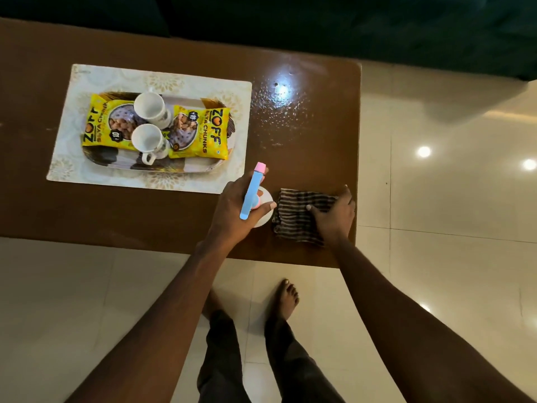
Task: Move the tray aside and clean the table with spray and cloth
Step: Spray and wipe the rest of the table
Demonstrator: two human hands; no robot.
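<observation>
Where droplets (pixel 279 112) wet the table's (pixel 145 216) right end, cloth (pixel 296 219) lies at the near right corner, right hand (pixel 334 213) curled on it; best wiped away from the mat, I judge. Left hand (pixel 232 207) grips spray (pixel 252 193) just beside. Tray (pixel 186 167) with cups (pixel 151 107) and packets (pixel 197 132), on mat (pixel 87 175), left: obstruction.

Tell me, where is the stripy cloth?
In the head view, the striped cloth lies at the table's near right corner, held by the right hand, just right of the spray bottle in the left hand.
</observation>
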